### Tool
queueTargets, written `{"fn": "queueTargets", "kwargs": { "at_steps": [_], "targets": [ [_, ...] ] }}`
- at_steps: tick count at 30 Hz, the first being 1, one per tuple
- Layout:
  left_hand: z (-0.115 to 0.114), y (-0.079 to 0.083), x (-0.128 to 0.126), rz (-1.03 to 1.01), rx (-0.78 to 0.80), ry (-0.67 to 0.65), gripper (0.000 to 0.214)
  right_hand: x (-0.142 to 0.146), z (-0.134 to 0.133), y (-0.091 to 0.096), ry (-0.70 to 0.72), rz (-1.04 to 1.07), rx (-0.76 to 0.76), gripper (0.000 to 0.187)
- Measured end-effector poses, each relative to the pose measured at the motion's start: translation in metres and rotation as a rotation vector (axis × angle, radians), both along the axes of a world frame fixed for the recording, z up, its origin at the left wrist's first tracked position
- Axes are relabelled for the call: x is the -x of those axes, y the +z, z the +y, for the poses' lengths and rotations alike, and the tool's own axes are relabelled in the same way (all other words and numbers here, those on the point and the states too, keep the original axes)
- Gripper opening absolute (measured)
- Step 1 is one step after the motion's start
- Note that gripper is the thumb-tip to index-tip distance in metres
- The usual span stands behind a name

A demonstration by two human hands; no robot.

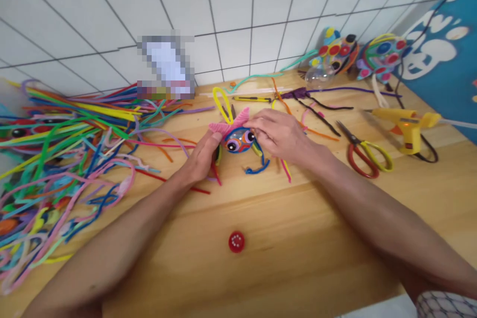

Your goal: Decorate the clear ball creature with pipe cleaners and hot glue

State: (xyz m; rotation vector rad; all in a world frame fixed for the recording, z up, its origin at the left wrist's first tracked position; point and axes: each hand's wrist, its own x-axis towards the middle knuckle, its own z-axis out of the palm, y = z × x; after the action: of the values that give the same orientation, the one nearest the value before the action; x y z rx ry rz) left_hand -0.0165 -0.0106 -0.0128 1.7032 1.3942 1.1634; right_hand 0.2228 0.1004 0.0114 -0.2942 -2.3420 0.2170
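A small pipe-cleaner figure [239, 147] is held upright over the table's middle. It has a clear round body edged in blue, two purple-ringed googly eyes, a pink ribbed bow-like piece [219, 128] on top and a yellow loop [222, 104] standing above that. My left hand [203, 156] grips its left side, thumb against the pink piece. The fingers of my right hand [279, 131] are pinched together at its right side, beside the eye; what exactly lies between the fingertips is hidden. A curled blue pipe cleaner [257, 169] hangs below.
Tangled pipe cleaners [85, 159] cover the left. Scissors [363, 151] and a yellow glue gun [408, 126] lie to the right. A yellow cutter [252, 99] lies behind the figure. Two decorated balls [383, 57] stand at the back right. In front is a red button-like disc [236, 242].
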Motion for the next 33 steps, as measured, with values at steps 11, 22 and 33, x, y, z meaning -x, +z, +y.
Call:
{"fn": "queueTargets", "kwargs": {
  "at_steps": [11,22,33],
  "targets": [
    [0.005,0.011,-0.003,0.034,-0.052,-0.099,0.053,0.0,-0.004,0.005,0.011,0.005,-0.057,0.036],
    [0.007,0.002,-0.005,0.026,-0.118,-0.067,0.047,0.001,-0.006,0.004,0.016,0.017,-0.067,0.04],
    [0.008,0.001,-0.003,0.025,-0.118,-0.084,0.053,0.001,-0.008,0.003,-0.019,-0.013,-0.036,0.042]
  ]
}}
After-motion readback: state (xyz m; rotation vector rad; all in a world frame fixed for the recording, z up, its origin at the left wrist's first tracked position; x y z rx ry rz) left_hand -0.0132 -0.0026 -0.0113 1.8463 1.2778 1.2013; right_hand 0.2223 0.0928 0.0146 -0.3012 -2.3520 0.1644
